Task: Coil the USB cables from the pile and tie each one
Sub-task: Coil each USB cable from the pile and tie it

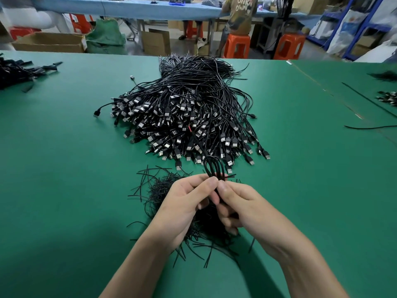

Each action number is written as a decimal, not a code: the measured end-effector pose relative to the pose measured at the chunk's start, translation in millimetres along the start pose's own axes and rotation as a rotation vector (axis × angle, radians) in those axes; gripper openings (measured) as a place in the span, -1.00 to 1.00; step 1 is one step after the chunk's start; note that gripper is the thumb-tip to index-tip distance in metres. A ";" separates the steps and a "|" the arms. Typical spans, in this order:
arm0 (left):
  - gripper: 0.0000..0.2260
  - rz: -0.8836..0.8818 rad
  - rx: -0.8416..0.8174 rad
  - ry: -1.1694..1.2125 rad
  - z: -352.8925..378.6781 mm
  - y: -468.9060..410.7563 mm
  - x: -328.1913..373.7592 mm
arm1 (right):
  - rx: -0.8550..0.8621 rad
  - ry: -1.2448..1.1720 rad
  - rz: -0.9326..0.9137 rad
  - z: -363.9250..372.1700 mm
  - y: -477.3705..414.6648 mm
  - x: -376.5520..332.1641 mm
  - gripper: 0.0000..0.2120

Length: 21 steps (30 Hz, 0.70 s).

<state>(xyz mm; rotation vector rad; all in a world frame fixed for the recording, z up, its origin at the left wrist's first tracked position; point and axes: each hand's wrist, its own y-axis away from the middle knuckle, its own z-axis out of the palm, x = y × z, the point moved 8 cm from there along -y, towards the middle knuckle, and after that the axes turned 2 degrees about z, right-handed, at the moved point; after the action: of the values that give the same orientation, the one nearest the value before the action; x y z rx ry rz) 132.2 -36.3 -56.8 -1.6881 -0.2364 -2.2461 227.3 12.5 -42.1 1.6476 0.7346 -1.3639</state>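
A big pile of black USB cables (189, 112) lies in the middle of the green table (64, 160), plugs fanned toward me. Between the pile and me, my left hand (187, 205) and my right hand (240, 203) meet above a heap of short black twist ties (159, 188). Both pinch one coiled black cable (214, 166), whose loops stick up above my fingertips. A thin tie end pokes out to the right at the pinch. The cable's loose tail with a red wire tip runs up over the pile.
Tied black cables (19, 72) lie at the far left edge, and more cables (386, 95) at the far right. Beyond the table stand cardboard boxes (49, 41), orange stools (238, 45) and a seated person (241, 16).
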 end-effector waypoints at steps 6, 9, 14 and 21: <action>-0.70 0.004 -0.022 0.013 -1.1 -0.9 1.5 | -0.191 -0.284 0.050 11.6 1.6 1.2 -0.70; -0.72 0.005 -0.026 -0.004 -3.3 -1.5 1.3 | -0.195 -0.366 0.075 14.8 1.5 6.1 -0.71; -0.75 0.042 -0.011 -0.028 -8.2 -0.5 5.3 | -0.172 -0.445 0.073 16.4 2.8 7.2 -0.74; -0.76 0.031 0.024 -0.044 -8.7 0.9 2.0 | -0.157 -0.523 0.091 15.2 3.3 10.6 -0.79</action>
<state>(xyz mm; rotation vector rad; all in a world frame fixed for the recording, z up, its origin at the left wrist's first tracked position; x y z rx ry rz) 124.2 -40.2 -57.5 -1.7178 -0.2448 -2.1767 225.4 -3.3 -52.3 1.1154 0.4361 -1.5389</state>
